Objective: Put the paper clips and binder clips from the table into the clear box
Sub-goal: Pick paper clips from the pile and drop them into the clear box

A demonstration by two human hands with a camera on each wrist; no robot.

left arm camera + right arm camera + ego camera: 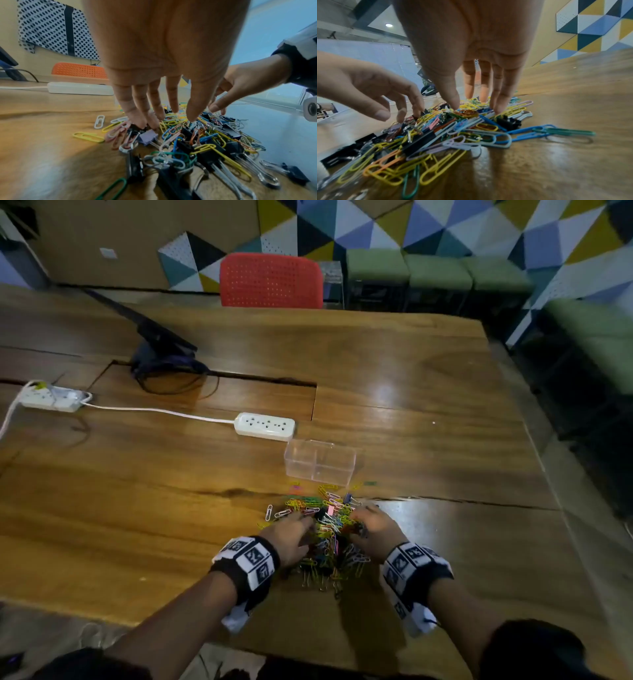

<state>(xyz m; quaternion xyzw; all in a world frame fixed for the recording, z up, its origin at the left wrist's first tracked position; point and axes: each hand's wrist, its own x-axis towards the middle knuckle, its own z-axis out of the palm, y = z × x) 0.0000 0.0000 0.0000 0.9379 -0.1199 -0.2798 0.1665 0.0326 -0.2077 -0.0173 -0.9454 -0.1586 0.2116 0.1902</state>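
A heap of coloured paper clips and black binder clips (329, 530) lies on the wooden table (137, 508), just in front of the clear box (320, 462), which stands upright with nothing visible in it. My left hand (291, 534) comes down on the heap's left side and my right hand (375, 529) on its right side. Seen from the left wrist, the left hand (164, 119) has straight spread fingers whose tips touch clips near a purple binder clip (148, 136). The right hand (476, 108) also points down, thumb and fingertips resting on the clips (436, 129). Neither hand holds anything.
A white power strip (264, 425) lies just behind and left of the box, its cord running to a second strip (51, 398) at the far left. A black monitor stand (161, 350) sits further back. A red chair (270, 280) stands beyond the table's far edge.
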